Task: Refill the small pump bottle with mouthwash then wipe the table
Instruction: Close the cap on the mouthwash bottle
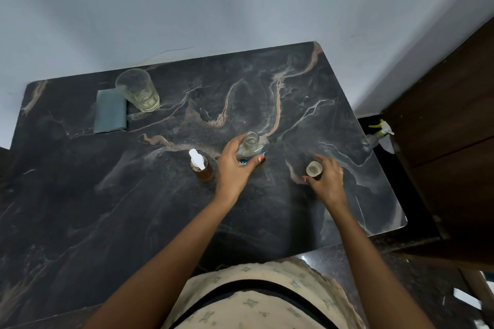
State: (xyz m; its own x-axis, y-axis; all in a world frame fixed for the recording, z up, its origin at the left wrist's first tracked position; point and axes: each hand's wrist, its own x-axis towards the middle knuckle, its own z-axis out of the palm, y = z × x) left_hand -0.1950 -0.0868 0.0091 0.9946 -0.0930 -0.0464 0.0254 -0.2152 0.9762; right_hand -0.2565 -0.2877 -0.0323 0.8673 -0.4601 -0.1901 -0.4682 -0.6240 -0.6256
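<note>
Left hand (234,165) is wrapped round the clear plastic mouthwash bottle with a blue label (251,148), thumb on the near side and fingers over the far side. That bottle stands upright near the middle of the dark marble-patterned bench (294,93), neck uncapped. Right hand (327,176) has its fingers curled round a small round pale cap (313,168), hollow side up, well to the right of the mouthwash bottle. On my feed I cannot tell if the cap touches the bench.

Small amber-brown pump bottle with a white pump head (201,165) stands upright just left of the left hand, pump fitted, apart from the mouthwash bottle.

At the far left I see a clear drinking glass (139,89), upright, pale tint at its bottom. Folded grey-blue cloth (110,112) lies flat beside it; touching or not, cannot tell. Clear spray bottle with a yellow-green and white trigger (382,133) sits beyond the bench's right edge.
</note>
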